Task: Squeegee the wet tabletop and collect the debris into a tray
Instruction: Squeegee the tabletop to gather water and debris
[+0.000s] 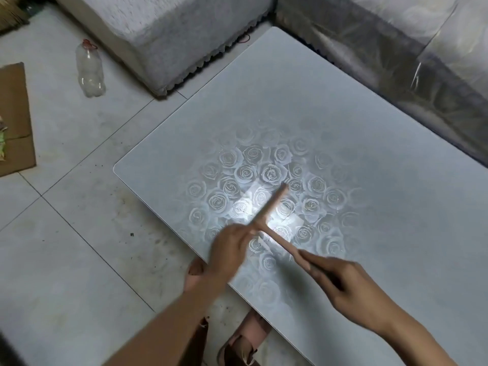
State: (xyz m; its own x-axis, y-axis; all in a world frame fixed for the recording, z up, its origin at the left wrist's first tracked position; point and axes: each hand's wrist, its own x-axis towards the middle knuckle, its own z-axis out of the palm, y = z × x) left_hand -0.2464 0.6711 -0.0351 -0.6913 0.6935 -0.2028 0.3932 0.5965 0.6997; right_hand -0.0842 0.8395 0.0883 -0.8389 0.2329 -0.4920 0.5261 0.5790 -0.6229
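A pink T-shaped squeegee lies over the rose-patterned glass tabletop, its blade running from the table's middle toward the near-left edge. My right hand grips the handle's near end. My left hand is blurred and holds the near end of the blade, fingers curled at it. A bright light glare sits on the glass under the blade. No tray shows in view.
A sofa in grey lace cover stands at the back left, a plastic-wrapped sofa along the back right. An empty plastic bottle and cardboard lie on the tiled floor. My sandalled feet are at the table's near edge.
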